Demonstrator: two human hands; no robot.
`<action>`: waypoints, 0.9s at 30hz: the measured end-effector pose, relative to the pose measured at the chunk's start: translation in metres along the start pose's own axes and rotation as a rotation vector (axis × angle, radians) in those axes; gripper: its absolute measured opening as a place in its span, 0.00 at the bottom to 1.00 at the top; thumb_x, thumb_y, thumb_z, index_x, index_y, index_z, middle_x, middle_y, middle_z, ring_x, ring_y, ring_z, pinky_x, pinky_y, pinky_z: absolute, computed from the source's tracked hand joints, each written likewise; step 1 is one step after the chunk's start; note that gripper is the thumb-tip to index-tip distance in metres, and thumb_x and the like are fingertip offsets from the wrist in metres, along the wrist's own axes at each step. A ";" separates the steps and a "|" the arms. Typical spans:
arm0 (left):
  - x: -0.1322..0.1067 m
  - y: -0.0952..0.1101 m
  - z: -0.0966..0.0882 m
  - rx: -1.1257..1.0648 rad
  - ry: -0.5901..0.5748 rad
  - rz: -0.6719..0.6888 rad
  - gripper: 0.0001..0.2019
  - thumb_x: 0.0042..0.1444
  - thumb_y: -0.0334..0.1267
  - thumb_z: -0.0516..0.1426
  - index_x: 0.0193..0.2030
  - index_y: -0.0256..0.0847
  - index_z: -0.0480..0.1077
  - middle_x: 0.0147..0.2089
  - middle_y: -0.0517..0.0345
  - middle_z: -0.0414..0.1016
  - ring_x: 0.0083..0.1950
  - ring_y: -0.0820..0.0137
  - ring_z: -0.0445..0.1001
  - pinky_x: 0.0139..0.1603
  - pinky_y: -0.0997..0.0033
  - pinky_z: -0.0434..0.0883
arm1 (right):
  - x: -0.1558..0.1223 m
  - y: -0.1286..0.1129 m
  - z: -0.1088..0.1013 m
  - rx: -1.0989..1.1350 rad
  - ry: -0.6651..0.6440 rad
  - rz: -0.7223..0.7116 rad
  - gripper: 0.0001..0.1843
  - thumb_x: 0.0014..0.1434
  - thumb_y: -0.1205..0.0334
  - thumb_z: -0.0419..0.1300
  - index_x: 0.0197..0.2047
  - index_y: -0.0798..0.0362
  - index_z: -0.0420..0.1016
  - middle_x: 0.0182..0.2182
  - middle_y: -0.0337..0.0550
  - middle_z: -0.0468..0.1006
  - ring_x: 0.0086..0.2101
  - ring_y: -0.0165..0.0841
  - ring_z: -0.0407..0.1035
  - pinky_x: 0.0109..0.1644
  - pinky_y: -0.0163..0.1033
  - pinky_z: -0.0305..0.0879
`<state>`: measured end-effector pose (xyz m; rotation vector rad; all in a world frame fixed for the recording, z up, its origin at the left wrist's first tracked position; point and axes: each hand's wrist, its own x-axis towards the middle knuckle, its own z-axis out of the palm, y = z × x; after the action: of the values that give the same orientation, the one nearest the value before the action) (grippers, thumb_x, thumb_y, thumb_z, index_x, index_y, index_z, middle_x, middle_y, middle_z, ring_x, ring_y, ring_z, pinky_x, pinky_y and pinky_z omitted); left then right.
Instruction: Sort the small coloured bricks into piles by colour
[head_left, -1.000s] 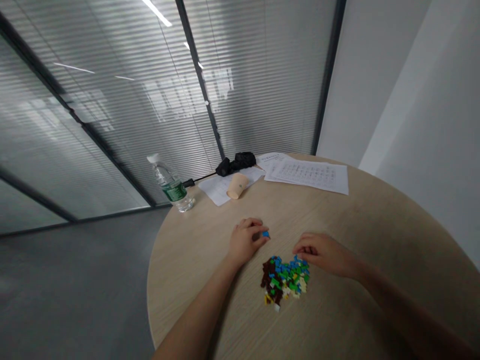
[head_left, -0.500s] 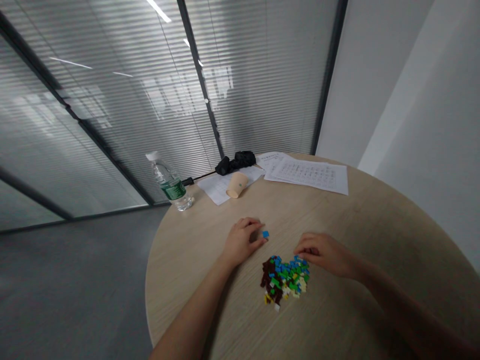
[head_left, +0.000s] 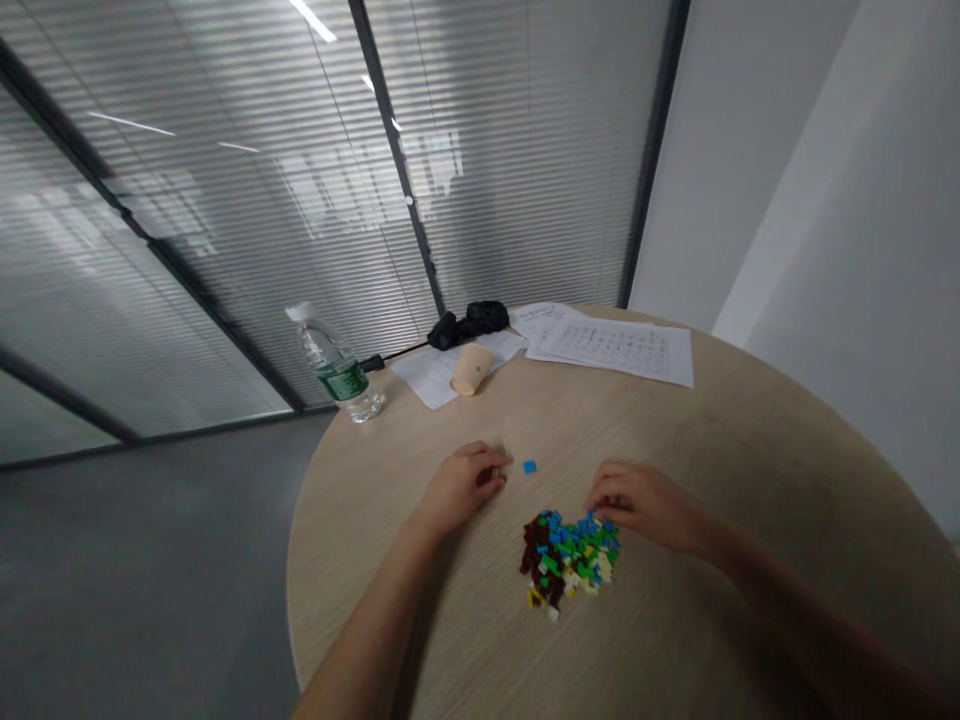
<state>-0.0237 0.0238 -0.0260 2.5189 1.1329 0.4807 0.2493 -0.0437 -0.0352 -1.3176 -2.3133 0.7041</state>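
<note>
A small flat blue square lies by itself on the round wooden table. Just left of it is my left hand, thumb and fingers parted in a loose curve, with nothing between them. A heap of tiny building bricks in brown, blue, green, yellow and white lies nearer to me. My right hand is at the heap's upper right edge. Its fingertips are closed together on a small blue brick, which is partly covered by them.
Towards the far left edge stands a clear water bottle with a green label. A paper cup lies tipped over on a sheet of paper, with a black folded object behind it. Printed sheets cover part of the far edge.
My left hand has drawn back to the left, away from the blue square. The right hand stays almost in place at the heap.
</note>
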 end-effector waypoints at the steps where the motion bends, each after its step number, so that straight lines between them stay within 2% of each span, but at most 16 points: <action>1: 0.000 0.001 0.000 0.002 0.000 -0.004 0.11 0.54 0.30 0.56 0.44 0.40 0.73 0.42 0.55 0.72 0.43 0.70 0.71 0.48 0.71 0.68 | 0.000 0.000 0.000 0.004 0.008 0.004 0.06 0.55 0.68 0.58 0.32 0.55 0.77 0.31 0.43 0.74 0.30 0.31 0.69 0.35 0.34 0.63; 9: -0.001 0.001 0.001 0.026 0.016 -0.066 0.08 0.54 0.31 0.56 0.40 0.40 0.74 0.39 0.55 0.72 0.38 0.71 0.71 0.42 0.74 0.68 | 0.001 0.001 0.003 -0.031 0.079 0.015 0.05 0.57 0.67 0.57 0.32 0.54 0.74 0.29 0.42 0.73 0.29 0.30 0.66 0.33 0.34 0.61; 18: -0.001 0.011 -0.002 0.105 0.034 -0.055 0.09 0.57 0.36 0.55 0.43 0.42 0.72 0.42 0.55 0.72 0.43 0.68 0.71 0.46 0.69 0.68 | 0.002 0.003 0.005 -0.062 0.119 0.007 0.07 0.57 0.65 0.56 0.35 0.53 0.76 0.31 0.44 0.75 0.32 0.33 0.68 0.37 0.36 0.62; 23: -0.003 0.024 -0.002 0.114 -0.009 0.033 0.08 0.59 0.37 0.53 0.42 0.43 0.72 0.42 0.56 0.73 0.43 0.68 0.71 0.46 0.69 0.68 | -0.002 0.002 -0.001 -0.072 0.101 -0.051 0.10 0.60 0.63 0.54 0.35 0.52 0.77 0.32 0.45 0.75 0.33 0.33 0.69 0.36 0.36 0.63; 27: -0.005 0.037 -0.001 0.066 -0.088 0.128 0.09 0.60 0.35 0.51 0.41 0.43 0.72 0.39 0.57 0.73 0.41 0.70 0.72 0.43 0.71 0.68 | -0.003 0.001 -0.003 -0.098 0.094 -0.085 0.12 0.61 0.65 0.53 0.37 0.53 0.78 0.33 0.46 0.75 0.35 0.35 0.69 0.39 0.37 0.63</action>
<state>-0.0036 -0.0032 -0.0102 2.6528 0.9751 0.3658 0.2536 -0.0453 -0.0338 -1.2573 -2.3378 0.4972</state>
